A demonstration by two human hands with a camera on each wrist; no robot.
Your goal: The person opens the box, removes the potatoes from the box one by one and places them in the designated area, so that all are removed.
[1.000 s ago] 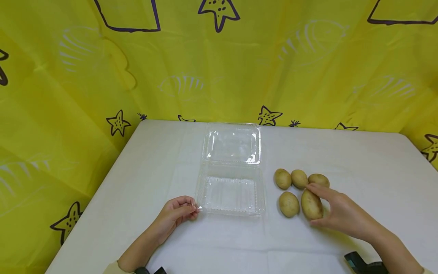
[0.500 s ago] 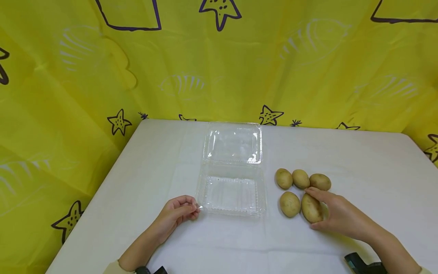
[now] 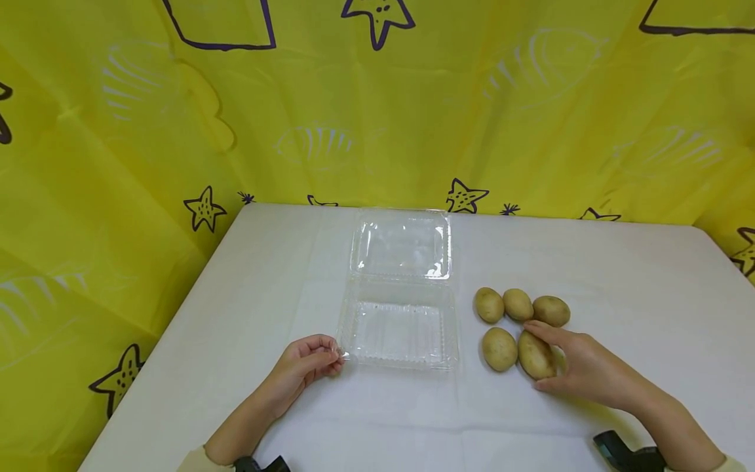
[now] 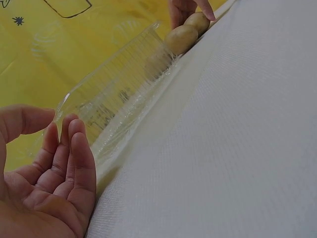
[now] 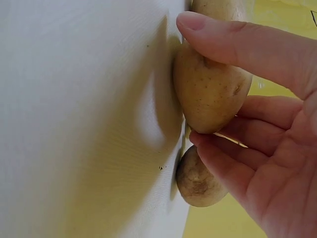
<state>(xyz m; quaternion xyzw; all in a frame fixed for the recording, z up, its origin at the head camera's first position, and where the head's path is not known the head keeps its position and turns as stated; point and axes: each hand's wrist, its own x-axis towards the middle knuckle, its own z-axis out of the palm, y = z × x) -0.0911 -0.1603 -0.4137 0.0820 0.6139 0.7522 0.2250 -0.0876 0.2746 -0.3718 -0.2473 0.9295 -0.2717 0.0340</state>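
A clear plastic clamshell container (image 3: 398, 364) lies unfolded on the table, its lid (image 3: 401, 246) laid back on the far side. My left hand (image 3: 309, 367) pinches the container's near left corner between thumb and fingers, as the left wrist view also shows. To the right sit several potatoes in two rows: three behind, such as the far right potato (image 3: 552, 311), and two in front. My right hand (image 3: 584, 367) grips the front right potato (image 5: 210, 91), thumb on its near end and fingers at its far end. That potato rests on the table beside the front left potato (image 3: 499, 349).
A white cloth covers the table (image 3: 248, 295). Behind and to the left hangs a yellow curtain (image 3: 265, 98) with starfish and fish drawings. Dark wrist straps (image 3: 628, 452) show at the bottom of the head view.
Both hands keep their holds and barely move. The head view shifts very slightly; potatoes and container stay in place.
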